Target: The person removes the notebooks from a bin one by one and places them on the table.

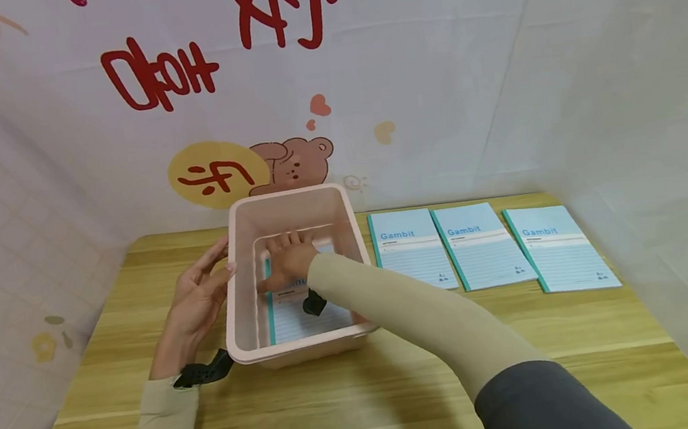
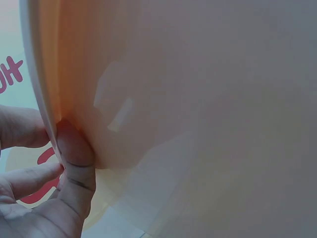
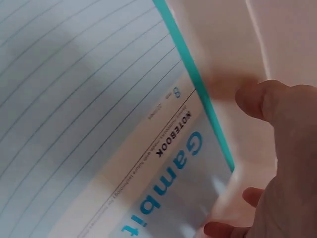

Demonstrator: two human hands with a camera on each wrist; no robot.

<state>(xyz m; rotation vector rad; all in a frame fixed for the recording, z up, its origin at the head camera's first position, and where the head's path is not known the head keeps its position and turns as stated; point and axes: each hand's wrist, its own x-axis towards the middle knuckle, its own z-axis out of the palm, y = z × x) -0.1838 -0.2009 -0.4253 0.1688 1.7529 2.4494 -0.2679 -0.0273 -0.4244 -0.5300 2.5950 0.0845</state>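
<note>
A pale pink plastic bin (image 1: 235, 316) stands on the table, its front side tilted slightly in the head view. My left hand (image 1: 196, 295) pinches the bin's left rim, thumb and fingers on either side of the edge in the left wrist view. Inside the bin lies a light blue notebook (image 1: 306, 322) with a teal spine, marked "Gambit". My right hand (image 1: 290, 259) reaches down into the bin with fingers spread over the notebook's top end. In the right wrist view its thumb (image 3: 262, 99) lies beside the spine, near the bin's inner wall.
Three matching notebooks lie in a row right of the bin: one nearest it (image 1: 411, 253), a middle one (image 1: 484, 247) and one farther right (image 1: 560, 247). Wood-grain table (image 1: 318, 413) extends in front. A printed white curtain (image 1: 429, 65) hangs behind and along both sides.
</note>
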